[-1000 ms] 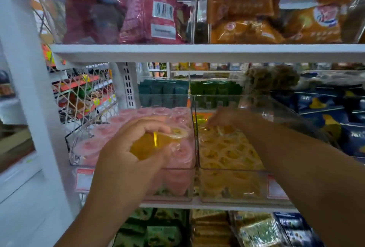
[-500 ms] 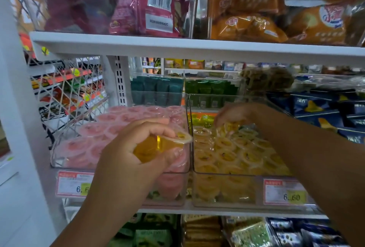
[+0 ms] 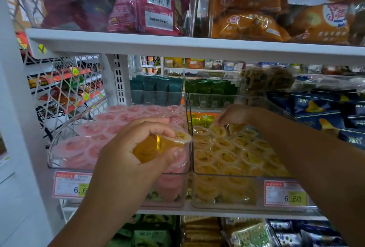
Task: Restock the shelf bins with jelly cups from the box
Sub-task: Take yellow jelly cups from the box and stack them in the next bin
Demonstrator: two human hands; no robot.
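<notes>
Jelly cup, yellow (image 3: 156, 146): gripped in left hand (image 3: 128, 159), over the front right corner of the pink-cup bin (image 3: 65, 168), just beside the adjoining yellow-cup bin (image 3: 237, 177). Cup lies sideways, axis left to right, lid facing right. Right hand (image 3: 237, 116) at the rear of the yellow-cup bin, fingertips on a tilted cup; whether it grips cannot be told. Open gap between bin rims and upper shelf (image 3: 177, 45).

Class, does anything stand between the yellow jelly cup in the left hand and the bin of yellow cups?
Only the bins' clear side walls, close to the right of the yellow jelly cup in the left hand. The right hand is at the back of the yellow bin; its front is open.
</notes>
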